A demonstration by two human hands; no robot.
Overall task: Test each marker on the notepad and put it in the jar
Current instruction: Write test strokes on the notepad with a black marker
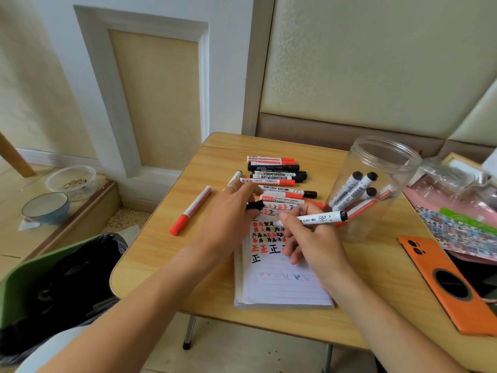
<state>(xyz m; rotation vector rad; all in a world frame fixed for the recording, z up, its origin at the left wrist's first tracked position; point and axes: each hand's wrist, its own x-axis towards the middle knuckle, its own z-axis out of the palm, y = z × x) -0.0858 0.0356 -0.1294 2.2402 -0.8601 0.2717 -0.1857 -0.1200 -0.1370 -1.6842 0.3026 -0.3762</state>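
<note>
On the bench (161,259): notepad (282,286) at the near middle. Behind the notepad, a row of markers (277,176) lying side by side. Left of that row, one single marker (191,210) lying apart at a slant. Right of the notepad, jar (373,184) tilted toward it, with several markers (352,192) inside. Near right edge, phone (441,286) lying flat, with a printed sheet (457,227) behind it. Over the notepad's far end, left hand (231,219) and right hand (314,238) side by side. Left of the bench, lower down, bin (53,286); beyond it, on the floor step, two bowls (45,207).
</note>
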